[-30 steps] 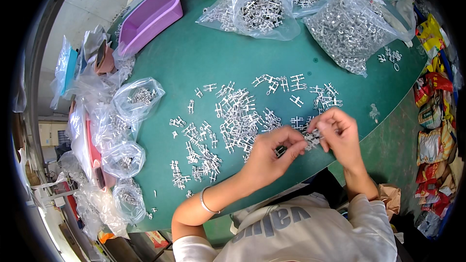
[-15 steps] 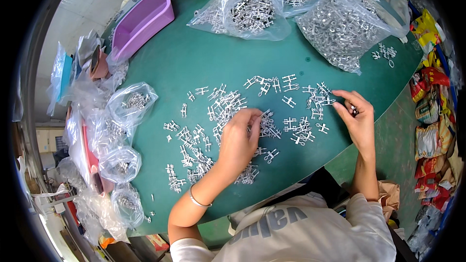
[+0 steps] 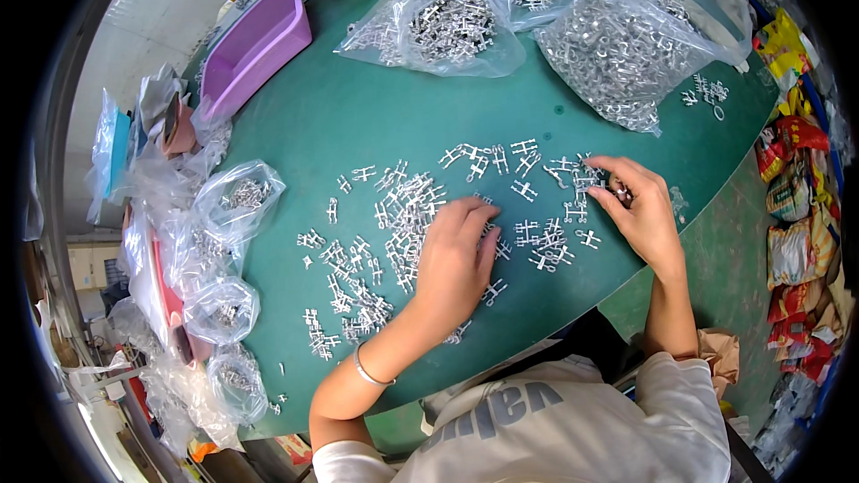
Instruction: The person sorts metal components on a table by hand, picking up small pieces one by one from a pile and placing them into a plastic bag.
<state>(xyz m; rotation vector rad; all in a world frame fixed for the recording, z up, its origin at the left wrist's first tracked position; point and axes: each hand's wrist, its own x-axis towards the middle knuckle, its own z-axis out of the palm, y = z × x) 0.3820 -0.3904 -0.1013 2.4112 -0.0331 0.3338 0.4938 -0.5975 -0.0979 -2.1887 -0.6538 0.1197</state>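
Far left of the left hand, small bags (image 3: 201, 302) of metal parts lined the table (image 3: 385, 112); farther up stood a purple tray (image 3: 261, 49). Just left of the left hand lay the main spread of silvery pieces (image 3: 407, 207), some overlapping. The left hand (image 3: 455, 264) was bent over the near edge of this spread, fingers and thumb curled downward — whether they gripped a piece could not be told. Well beyond it sat an open bag (image 3: 503, 58). Between the hands lay smaller clusters; the rightmost reached the right fingertips. Beyond the right hand rested a large bag (image 3: 617, 63). The right hand (image 3: 640, 215) had forefinger and thumb parted at that cluster, its other fingers curled about something small — a firm hold could not be confirmed. The step appeared to be picking out pieces; the next move called for a fine fingertip pinch, clear of neighbouring pieces.
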